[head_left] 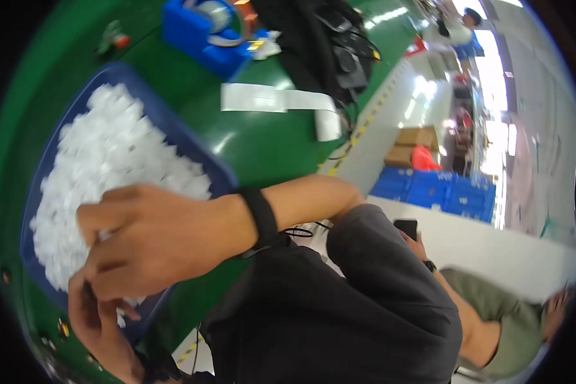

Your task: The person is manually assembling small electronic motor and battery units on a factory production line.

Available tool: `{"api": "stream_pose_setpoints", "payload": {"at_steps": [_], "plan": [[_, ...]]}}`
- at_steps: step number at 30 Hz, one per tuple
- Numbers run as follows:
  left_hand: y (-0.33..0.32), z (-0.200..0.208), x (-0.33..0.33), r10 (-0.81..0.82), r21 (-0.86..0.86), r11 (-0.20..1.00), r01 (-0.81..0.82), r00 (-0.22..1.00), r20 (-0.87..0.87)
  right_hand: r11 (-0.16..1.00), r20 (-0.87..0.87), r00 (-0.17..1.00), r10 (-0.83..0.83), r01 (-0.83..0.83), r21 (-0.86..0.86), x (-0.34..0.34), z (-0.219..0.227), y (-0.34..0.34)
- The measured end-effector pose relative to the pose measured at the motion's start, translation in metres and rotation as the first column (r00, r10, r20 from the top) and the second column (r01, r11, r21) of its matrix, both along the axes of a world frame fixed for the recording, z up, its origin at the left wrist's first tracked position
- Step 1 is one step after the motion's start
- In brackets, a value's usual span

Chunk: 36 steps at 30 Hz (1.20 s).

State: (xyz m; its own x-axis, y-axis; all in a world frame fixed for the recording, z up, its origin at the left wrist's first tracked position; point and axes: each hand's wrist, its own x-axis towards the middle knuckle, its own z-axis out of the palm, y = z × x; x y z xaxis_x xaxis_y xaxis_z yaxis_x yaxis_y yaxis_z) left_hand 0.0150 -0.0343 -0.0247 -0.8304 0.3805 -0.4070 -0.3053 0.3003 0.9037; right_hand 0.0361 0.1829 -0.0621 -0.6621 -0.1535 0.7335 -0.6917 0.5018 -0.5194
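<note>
A dark blue tray (201,157) on the green table holds a heap of small white pieces (118,137). My right hand (157,240), with a black band at its wrist, reaches across the near part of the heap. Its fingers are bent and closed, their tips hidden. Against them, at the tray's near edge, my left hand (99,320) curls its fingers, and the two hands meet. Whatever lies between the fingers is hidden and blurred. A few white pieces show beside the left fingers.
Behind the tray stands a blue tape dispenser (201,41) with tape rolls. A white strip (256,98) and a black bag (313,38) lie on the green table (262,147). Small parts lie left of the tray. At right, another person holds a phone (406,227); blue crates (432,189) stand beyond.
</note>
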Motion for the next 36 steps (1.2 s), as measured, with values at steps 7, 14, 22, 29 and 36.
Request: {"api": "stream_pose_setpoints", "payload": {"at_steps": [7,14,22,29,36], "plan": [[0.036,0.008,-0.002,-0.087,-0.035,0.996,0.085,0.995,-0.052,0.996,-0.028,0.996,-0.087,0.087,0.023,-0.001,-0.014,0.019],[0.015,0.003,0.006,0.102,-0.103,0.988,-0.113,0.989,-0.110,0.997,-0.080,0.997,-0.023,0.017,-0.079,-0.004,-0.004,-0.001],[0.031,0.003,-0.002,0.122,0.394,0.914,-0.100,0.992,-0.031,0.986,0.432,0.897,0.092,-0.021,-0.167,0.013,0.034,0.040],[0.026,0.003,0.002,0.032,0.365,0.928,0.077,0.958,-0.284,0.935,0.552,0.781,0.293,-0.112,-0.337,0.016,0.035,0.021],[0.031,-0.001,0.001,0.046,0.314,0.946,0.086,0.920,-0.388,0.925,0.477,0.834,0.277,-0.097,-0.367,0.015,0.030,0.014]]}}
